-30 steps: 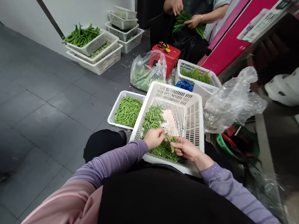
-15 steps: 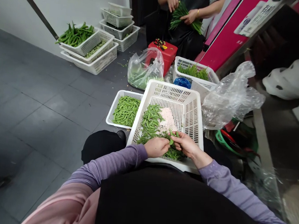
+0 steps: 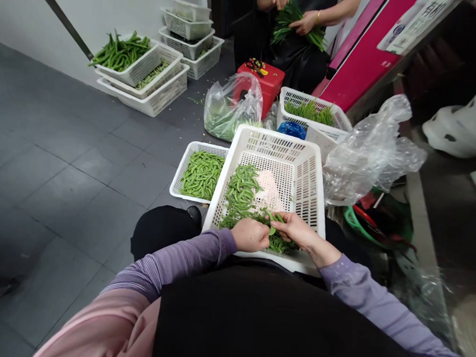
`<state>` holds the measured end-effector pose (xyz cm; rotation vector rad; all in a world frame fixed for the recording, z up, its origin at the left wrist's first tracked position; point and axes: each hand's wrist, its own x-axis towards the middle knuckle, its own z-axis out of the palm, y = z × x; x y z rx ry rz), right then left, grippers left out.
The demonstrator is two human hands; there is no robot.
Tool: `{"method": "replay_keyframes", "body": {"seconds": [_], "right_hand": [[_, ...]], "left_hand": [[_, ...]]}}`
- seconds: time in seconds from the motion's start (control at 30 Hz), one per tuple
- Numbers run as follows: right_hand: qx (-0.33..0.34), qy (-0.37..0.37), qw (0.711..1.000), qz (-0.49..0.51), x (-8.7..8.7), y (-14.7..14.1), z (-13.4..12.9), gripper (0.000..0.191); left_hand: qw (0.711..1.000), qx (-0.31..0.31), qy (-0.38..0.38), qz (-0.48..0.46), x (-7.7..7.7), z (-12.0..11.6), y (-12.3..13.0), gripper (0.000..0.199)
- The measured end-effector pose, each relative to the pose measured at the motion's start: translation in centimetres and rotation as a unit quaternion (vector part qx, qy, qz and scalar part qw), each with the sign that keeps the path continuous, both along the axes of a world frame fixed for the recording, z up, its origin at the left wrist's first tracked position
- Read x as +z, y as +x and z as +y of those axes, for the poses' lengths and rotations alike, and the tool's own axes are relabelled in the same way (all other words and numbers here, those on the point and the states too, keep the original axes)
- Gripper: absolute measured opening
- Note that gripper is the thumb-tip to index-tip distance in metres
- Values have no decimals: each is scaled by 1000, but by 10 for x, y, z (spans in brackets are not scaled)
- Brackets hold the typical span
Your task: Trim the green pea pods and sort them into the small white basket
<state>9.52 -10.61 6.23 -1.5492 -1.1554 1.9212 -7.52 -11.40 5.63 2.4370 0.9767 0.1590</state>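
Right hand (image 3: pixel 295 230) pinching pods (image 3: pixel 273 229) over the near end of the basket (image 3: pixel 308 178), left hand (image 3: pixel 251 235) curled there, tray (image 3: pixel 189 198) on its left, stool (image 3: pixel 274 83) and co-worker (image 3: pixel 301 66) beyond, bag (image 3: pixel 365 155) right.

Grey tiled floor (image 3: pixel 80 151) — basket stacks (image 3: pixel 145 71), red stool (image 3: pixel 271 84), clear bag (image 3: pixel 232 112)

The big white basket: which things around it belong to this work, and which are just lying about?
Seem to belong:
big white basket
green pods inside
held pods in the right hand
small pod tray alongside

Apparently just lying about:
red stool
clear plastic bag on the right
stacked baskets by the wall
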Motion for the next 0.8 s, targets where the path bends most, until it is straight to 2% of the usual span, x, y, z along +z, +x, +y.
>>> {"method": "replay_keyframes", "body": {"seconds": [0.13,0.2,0.27,0.37,0.43,0.53,0.63,0.67,0.73,0.8], "right_hand": [[97,-41,994,14,2,4,-4,33],[115,-51,992,22,1,3,-7,32],[94,-59,993,44,0,4,-9,32],[83,-86,989,85,2,10,-8,34],[79,-94,987,100,4,16,-7,33],[67,-86,989,97,5,22,-7,30],[73,-68,994,47,2,20,-9,27],[81,-59,995,21,0,19,-10,24],[118,-35,991,-45,-1,17,-10,20],[191,15,974,-116,1,15,-10,18]], "left_hand": [[999,11,-38,-25,-3,0,0,21],[995,36,-77,-42,-6,5,-1,23],[988,114,-93,-39,-10,14,-4,25],[963,260,-76,-5,-13,31,-13,27],[952,298,-64,16,-13,39,-18,28],[965,258,-27,30,-9,34,-18,28],[988,149,31,7,-5,15,-9,45],[993,106,48,1,-4,9,-6,43],[997,26,67,3,-4,1,-1,30],[998,-29,54,16,-6,-2,1,29]]}}
